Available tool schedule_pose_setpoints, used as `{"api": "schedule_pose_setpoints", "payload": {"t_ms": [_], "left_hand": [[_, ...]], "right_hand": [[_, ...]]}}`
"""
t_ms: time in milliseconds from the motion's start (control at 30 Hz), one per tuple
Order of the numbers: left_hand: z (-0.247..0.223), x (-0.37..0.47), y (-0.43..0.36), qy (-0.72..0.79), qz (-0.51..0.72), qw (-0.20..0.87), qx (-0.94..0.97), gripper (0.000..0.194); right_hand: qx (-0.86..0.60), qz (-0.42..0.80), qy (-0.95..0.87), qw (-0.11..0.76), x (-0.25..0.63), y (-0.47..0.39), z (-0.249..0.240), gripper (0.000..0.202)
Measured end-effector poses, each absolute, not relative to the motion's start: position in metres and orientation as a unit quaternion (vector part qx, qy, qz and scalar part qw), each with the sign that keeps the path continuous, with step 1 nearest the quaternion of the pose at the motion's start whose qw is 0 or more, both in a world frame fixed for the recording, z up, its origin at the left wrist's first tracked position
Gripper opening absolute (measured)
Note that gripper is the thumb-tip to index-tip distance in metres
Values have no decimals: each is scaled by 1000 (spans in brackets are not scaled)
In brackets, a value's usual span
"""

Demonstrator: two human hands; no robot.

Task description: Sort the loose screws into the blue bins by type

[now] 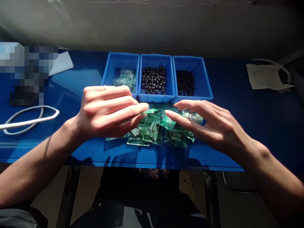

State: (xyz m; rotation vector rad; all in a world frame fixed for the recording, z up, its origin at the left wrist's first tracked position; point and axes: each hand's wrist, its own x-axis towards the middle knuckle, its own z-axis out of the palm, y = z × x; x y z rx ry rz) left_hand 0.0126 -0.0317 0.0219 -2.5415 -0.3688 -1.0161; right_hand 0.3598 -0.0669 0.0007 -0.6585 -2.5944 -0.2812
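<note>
At the far left, a white cable (pixel 30 122) loops on the blue table (pixel 228 82), well apart from the work. Next comes the left hand (pixel 108 110), its thumb and forefinger closed in a pinch on a green film packet (pixel 152 111), the other fingers curled together. That packet is above the near part of the table, between the two hands. A light grip on the film's edge seems best here, since thin, shiny plastic is likely to slip or crease, and contents could spill if the film tore.

Beyond the left hand, the left bin (pixel 122 60) holds clear packets (pixel 125 77). In the middle, a pile of green packets (pixel 153 129) lies in front of the bins, some showing pale, rod-like pieces; keeping the pinched packet clear of this overlapping heap should prevent snagging. Behind it, the middle bin (pixel 156 60) holds dark bolt-like parts (pixel 154 80), and the right bin (pixel 190 63) finer dark parts (pixel 185 84).

The right hand (pixel 211 122) is over the pile's right side, thumb and forefinger parted with nothing visibly between them; whether the thumb touches the film below cannot be told. Lining both fingertips up with one film edge would give a cleaner hold.
</note>
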Motion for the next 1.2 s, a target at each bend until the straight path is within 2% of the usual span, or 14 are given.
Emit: {"api": "schedule_pose_setpoints", "payload": {"t_ms": [100, 233, 400, 500, 567, 633, 700, 833, 933, 1000, 1067, 1133, 1200], "left_hand": [[25, 11, -31, -156, -404, 156, -888, 17], [23, 18, -34, -134, -362, 169, -907, 29], [11, 34, -42, -119, -295, 204, -926, 30], [4, 36, -44, -126, -249, 183, -943, 28], [3, 34, -42, -118, -226, 145, -956, 42], [6, 30, -40, -134, -229, 117, -957, 52], [10, 24, -36, -175, -251, 121, -944, 46], [14, 11, -26, -285, -256, 173, -907, 30], [9, 2, -18, -365, -229, 186, -883, 27], [5, -1, -15, -382, -221, 176, -880, 26], [2, -2, -14, -375, -230, 164, -883, 28], [2, 0, -16, -362, -246, 169, -883, 28], [6, 2, -20, -362, -291, 195, -864, 28]], "right_hand": [[-246, -103, -938, 219, 373, -72, 7, 72], [-264, -100, -930, 235, 380, -78, 19, 69], [-324, -113, -886, 311, 363, -83, 25, 37], [-367, -61, -855, 362, 353, -84, 21, 18], [-393, -44, -855, 336, 353, -85, 17, 15], [-383, -82, -872, 292, 357, -89, 12, 24], [-361, -110, -887, 266, 363, -98, 8, 34], [-346, -76, -910, 214, 370, -117, -1, 43], [-343, -108, -902, 238, 365, -119, 3, 50], [-331, -117, -889, 294, 354, -108, 14, 43], [-315, -100, -891, 312, 335, -85, 30, 29], [-313, -66, -911, 260, 308, -52, 46, 20], [-308, 13, -933, 187, 276, -14, 62, 20]]}}
